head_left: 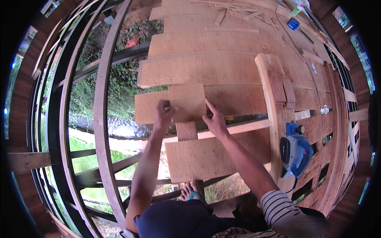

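Sawn planks (pixel 190 43): they lay in rows.
Square board (pixel 188 101): it was over one plank, between my hands.
Right hand (pixel 216 121): thumb and forefinger stood apart at its edge.
Left hand (pixel 162 115): fingers were curled; gripping, I could not tell.

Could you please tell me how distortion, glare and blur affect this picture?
In the head view, fisheye distortion bows the wooden rail on the left, and the corners fall to black; in the same head view, sunlit grass at lower left looks washed out, and the left hand seems slightly blurred, possibly from motion.
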Demonstrator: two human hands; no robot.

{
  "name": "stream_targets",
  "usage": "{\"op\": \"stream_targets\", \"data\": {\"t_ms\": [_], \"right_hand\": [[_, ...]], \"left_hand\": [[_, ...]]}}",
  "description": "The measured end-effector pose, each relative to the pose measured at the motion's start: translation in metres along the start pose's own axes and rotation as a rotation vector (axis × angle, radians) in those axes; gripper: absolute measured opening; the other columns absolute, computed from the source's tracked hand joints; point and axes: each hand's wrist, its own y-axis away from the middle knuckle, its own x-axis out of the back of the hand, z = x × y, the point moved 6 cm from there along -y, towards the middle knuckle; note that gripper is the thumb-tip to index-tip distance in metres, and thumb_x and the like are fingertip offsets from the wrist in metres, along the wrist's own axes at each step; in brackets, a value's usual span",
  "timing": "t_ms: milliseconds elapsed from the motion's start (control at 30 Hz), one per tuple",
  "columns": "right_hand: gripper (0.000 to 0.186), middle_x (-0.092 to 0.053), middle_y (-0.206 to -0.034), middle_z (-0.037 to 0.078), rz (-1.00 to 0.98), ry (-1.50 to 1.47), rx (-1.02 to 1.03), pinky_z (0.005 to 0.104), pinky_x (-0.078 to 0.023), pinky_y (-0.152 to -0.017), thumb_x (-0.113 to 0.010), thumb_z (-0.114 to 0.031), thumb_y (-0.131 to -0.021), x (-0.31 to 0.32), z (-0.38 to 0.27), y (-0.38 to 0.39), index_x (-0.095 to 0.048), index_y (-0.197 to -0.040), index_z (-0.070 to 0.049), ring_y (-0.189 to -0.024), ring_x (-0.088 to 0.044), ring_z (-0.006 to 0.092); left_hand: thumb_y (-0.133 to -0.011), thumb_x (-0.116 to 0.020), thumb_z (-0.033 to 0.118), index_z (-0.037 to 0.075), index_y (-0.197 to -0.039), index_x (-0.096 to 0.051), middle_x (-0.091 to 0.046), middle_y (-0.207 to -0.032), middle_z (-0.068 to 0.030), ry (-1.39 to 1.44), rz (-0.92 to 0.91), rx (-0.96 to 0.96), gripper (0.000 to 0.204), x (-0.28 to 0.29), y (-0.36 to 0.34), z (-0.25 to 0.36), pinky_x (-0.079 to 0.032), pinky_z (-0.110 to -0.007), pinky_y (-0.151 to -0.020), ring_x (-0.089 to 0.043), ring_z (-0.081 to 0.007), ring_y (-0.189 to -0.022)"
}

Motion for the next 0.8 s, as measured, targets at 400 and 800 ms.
{"op": "stream_targets", "data": {"t_ms": [400,800], "right_hand": [[0.051,-0.052,-0.141,0.015,0.165,-0.138,0.059,0.0271,-0.056,-0.085,-0.062,-0.001,-0.096,0.021,-0.077,0.083,-0.050,-0.145,-0.001,-0.104,-0.064,0.0157],[0.047,-0.054,-0.139,0.015,0.151,-0.222,-0.002,0.0258,-0.053,-0.087,-0.061,0.001,-0.096,0.025,-0.082,0.096,-0.051,-0.142,0.002,-0.101,-0.062,0.0118]], "left_hand": [[-0.093,-0.064,0.003,0.002,-0.150,-0.029,-0.048,-0.136,-0.0092,0.463,-0.046,-0.112,0.067,-0.004,0.110,0.072,-0.036,-0.034,-0.106,-0.045,-0.0153,-0.124],[-0.095,-0.053,-0.001,-0.002,-0.160,-0.010,-0.039,-0.154,-0.0127,0.391,-0.119,-0.070,0.078,-0.008,0.116,0.075,-0.027,-0.030,-0.114,-0.039,-0.0177,-0.137]]}}
